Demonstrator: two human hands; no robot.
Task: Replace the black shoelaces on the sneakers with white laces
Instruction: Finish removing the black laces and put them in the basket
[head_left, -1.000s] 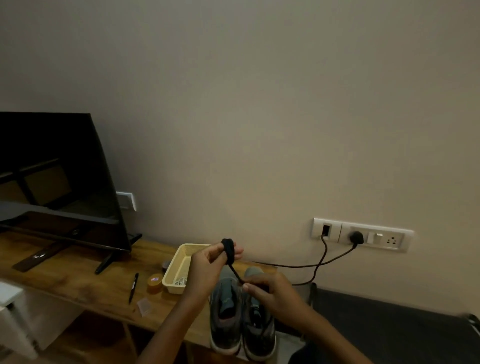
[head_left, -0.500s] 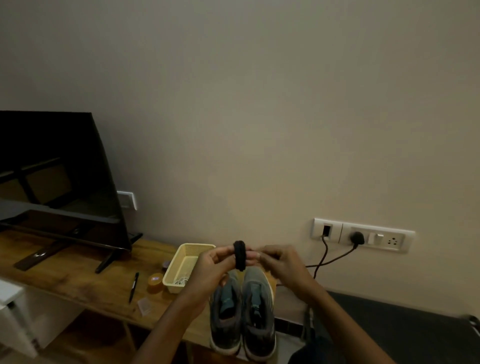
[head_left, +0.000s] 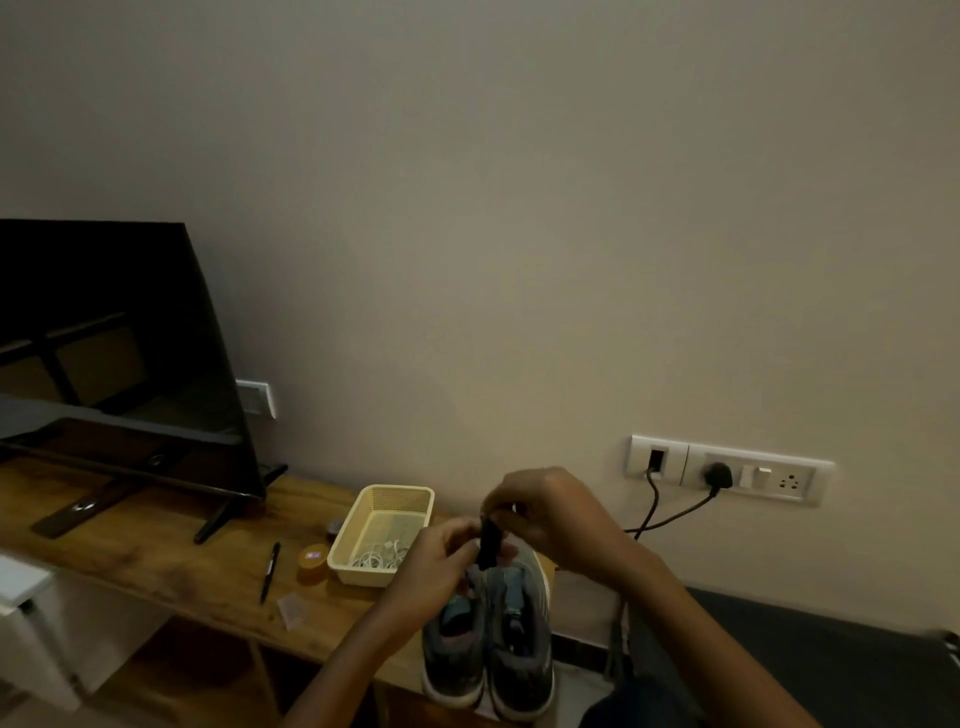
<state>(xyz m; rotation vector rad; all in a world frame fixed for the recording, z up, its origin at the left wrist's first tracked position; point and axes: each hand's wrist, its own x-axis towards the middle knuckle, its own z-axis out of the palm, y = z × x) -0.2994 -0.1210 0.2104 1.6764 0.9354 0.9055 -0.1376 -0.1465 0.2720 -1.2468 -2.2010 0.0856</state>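
Two grey sneakers (head_left: 488, 644) stand side by side at the wooden table's near right edge, heels toward me, with no laces visible in them. Above their toes I hold a black shoelace (head_left: 488, 543) wound into a small bundle. My left hand (head_left: 441, 564) holds the bundle from the left, fingers curled round it. My right hand (head_left: 545, 512) pinches its top from the right. White laces (head_left: 379, 557) lie in a cream plastic basket (head_left: 402, 496) just left of the hands.
A wooden table (head_left: 156, 551) carries a black TV (head_left: 114, 353) at the left, a pen (head_left: 271, 570), a small yellow round tin (head_left: 313, 560) and a clear scrap. A wall socket strip (head_left: 727, 470) with black cables is at the right. A dark seat (head_left: 805, 654) sits lower right.
The lace tail that ran down to my right hand is wound in. My right hand rose and closed on the bundle's top; both hands shifted slightly right and down.
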